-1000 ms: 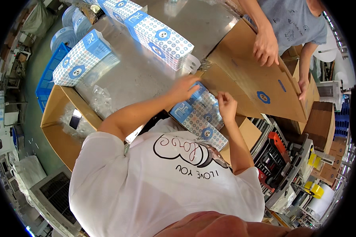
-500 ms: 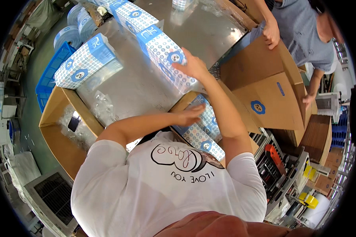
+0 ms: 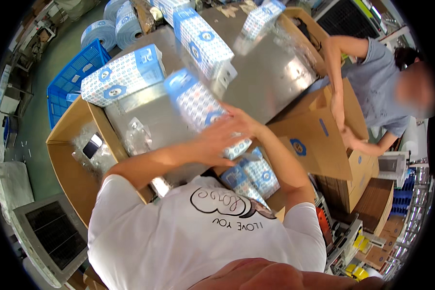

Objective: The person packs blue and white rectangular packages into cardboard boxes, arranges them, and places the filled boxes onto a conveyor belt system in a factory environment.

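A blue-and-white patterned pack, blurred, slants over the near edge of the metal table. My right hand grips its near right side. Across the pack's near end lies my left hand, smeared by motion, so its hold is unclear. Just below my hands, two similar packs lie inside a cardboard carton, partly covered by my right arm and shirt. Farther up the table, a row of the same packs runs away from me. Another pack lies at the table's left side.
An open carton with clear plastic scraps stands at my left, with a blue crate beyond it. Printed film rolls sit at the far left. On the right, a co-worker handles a large open carton.
The nearest pack has come away from the row toward me in my right hand. My left hand has moved from above the carton to the pack. The co-worker's hands have come together at the large carton.
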